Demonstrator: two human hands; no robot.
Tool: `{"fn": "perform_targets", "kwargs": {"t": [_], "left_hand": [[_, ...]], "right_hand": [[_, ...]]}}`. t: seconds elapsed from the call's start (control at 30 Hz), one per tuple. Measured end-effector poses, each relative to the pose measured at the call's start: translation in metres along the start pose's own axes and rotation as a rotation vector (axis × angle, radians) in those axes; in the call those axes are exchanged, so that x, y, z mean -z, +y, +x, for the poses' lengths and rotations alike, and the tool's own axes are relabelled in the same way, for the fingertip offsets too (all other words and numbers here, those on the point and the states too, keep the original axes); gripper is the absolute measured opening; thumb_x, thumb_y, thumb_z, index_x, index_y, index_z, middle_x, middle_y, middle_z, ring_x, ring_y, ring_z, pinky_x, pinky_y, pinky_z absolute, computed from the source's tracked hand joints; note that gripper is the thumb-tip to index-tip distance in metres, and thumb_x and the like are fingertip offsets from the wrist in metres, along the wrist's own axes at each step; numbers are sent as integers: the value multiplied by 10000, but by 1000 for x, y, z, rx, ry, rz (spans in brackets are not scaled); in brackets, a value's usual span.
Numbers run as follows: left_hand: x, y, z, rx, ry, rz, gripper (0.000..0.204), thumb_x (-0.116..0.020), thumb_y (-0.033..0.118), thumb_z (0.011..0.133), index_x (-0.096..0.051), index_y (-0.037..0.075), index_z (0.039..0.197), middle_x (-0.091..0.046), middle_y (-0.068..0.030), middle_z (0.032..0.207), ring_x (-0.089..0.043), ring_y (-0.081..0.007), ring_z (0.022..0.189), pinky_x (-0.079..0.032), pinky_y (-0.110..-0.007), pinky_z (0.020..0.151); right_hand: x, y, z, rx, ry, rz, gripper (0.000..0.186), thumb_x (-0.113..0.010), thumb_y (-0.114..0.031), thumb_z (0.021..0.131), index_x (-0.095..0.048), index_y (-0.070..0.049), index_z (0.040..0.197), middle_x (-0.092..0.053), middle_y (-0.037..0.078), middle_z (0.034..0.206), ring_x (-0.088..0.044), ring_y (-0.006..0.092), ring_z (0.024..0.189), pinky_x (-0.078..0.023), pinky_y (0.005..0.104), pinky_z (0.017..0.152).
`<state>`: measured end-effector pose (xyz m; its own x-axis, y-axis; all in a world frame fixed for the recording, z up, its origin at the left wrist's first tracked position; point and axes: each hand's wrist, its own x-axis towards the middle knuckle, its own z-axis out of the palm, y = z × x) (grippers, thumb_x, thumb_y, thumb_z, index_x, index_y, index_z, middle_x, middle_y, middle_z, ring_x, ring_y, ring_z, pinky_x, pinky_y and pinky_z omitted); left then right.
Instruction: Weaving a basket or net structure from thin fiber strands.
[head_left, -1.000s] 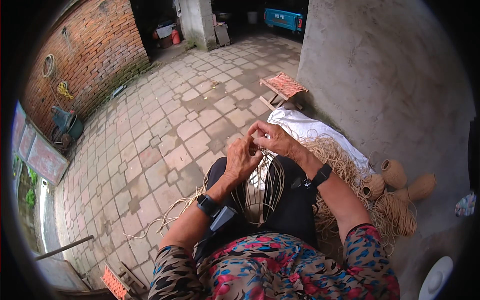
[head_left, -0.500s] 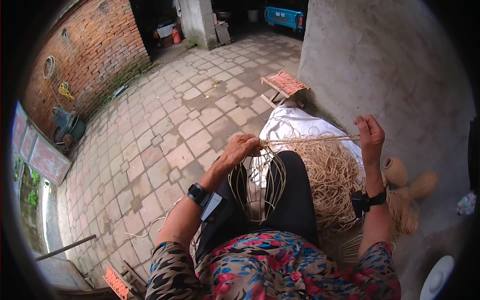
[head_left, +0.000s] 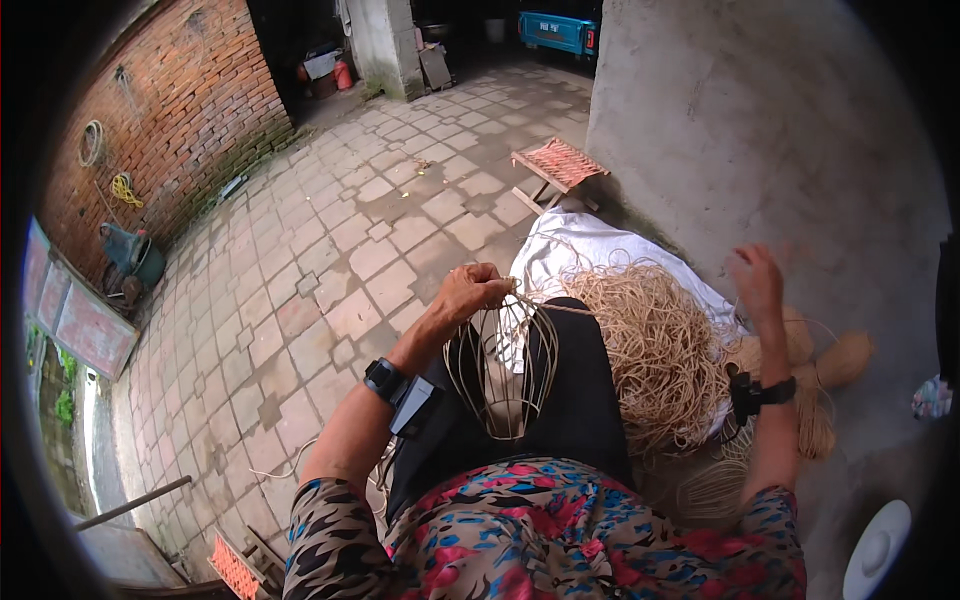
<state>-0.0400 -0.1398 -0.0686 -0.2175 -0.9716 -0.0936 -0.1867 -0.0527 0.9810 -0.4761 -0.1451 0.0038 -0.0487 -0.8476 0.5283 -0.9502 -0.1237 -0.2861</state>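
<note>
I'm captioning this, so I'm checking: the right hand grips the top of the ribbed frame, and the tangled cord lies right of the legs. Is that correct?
Not quite: the head view shows the left hand gripping the top of the ribbed frame; the right hand is apart from it, farther right. The tangled cord does lie right of the legs.

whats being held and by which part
The left hand holds a tan, rounded cage of thin strands by its gathered top; blur hides whether the right hand holds anything.

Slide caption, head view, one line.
Left hand grips a ribbed frame by its top; right hand, blurred, is raised right of the cord heap.
</note>
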Motion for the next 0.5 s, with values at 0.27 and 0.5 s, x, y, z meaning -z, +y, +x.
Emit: {"fn": "perform_targets", "kwargs": {"t": [0.27,0.5], "left_hand": [[4,3,3,29,-78,26,196,-665,229,856,-621,44,813,-604,2,708,-541,-67,645,-419,-218,600],[-6,5,-1,-17,89,230,220,-708,224,751,-630,21,718,-600,-11,643,-537,-86,608,-420,-246,551]], "right_hand": [[-118,-141,-87,327,-601,737,351,-672,-197,845,-593,-15,1134,-646,142,926,-640,271,908,-495,354,825],[-118,-141,-70,-13,-475,1144,79,-648,-101,887,-641,-23,877,-571,-49,718,-492,32,640,-419,205,584]]}}
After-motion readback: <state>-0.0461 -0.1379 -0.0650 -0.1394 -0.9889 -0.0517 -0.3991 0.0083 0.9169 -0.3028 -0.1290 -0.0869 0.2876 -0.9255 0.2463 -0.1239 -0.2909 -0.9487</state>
